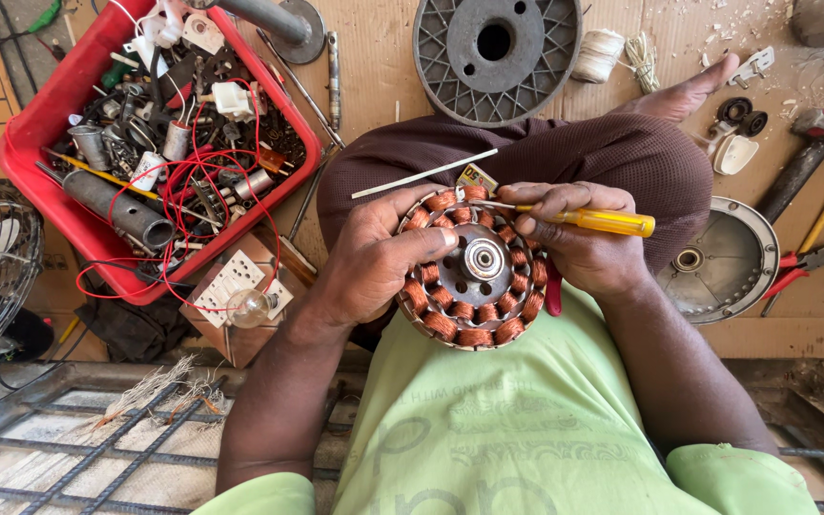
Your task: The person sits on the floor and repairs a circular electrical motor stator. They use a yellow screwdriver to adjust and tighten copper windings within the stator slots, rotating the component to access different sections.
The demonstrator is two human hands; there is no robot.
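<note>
My left hand [374, 257] grips the round copper-wound stator [474, 267], face up; my right hand [579, 238] holds a yellow-handled screwdriver [584, 219] lying sideways, tip pointing left.

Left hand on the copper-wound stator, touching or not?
Touching. The head view shows the left hand wrapped over the left rim of the stator, thumb lying across its coils toward the centre bearing. The right hand holds a yellow-handled screwdriver.
</note>
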